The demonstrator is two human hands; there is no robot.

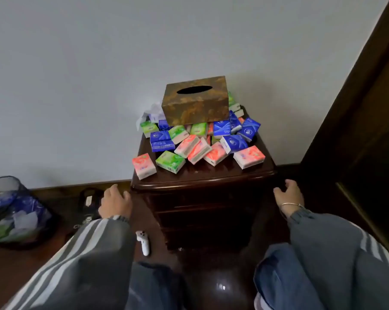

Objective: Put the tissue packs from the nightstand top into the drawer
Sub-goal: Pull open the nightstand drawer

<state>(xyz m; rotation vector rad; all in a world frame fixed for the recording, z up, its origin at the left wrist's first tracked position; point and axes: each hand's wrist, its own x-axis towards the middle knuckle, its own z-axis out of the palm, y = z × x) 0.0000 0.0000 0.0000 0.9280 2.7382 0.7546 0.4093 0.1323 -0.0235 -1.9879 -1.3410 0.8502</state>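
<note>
Several small tissue packs (190, 147) in pink, green and blue lie heaped on the dark wooden nightstand (202, 180). A pink pack (144, 165) sits at the front left corner, another pink one (249, 156) at the front right. The drawers (202, 201) below the top are closed. My left hand (115, 202) hovers beside the nightstand's left front corner, fingers loosely curled and holding nothing. My right hand (288, 195) hangs by the right front corner, relaxed and holding nothing.
A brown tissue box (195, 100) rests on top of the pile at the back. A mesh waste bin (12, 211) with wrappers stands on the floor at left. A white controller (143, 242) lies on the floor. A dark wooden bed frame (356, 130) rises at right.
</note>
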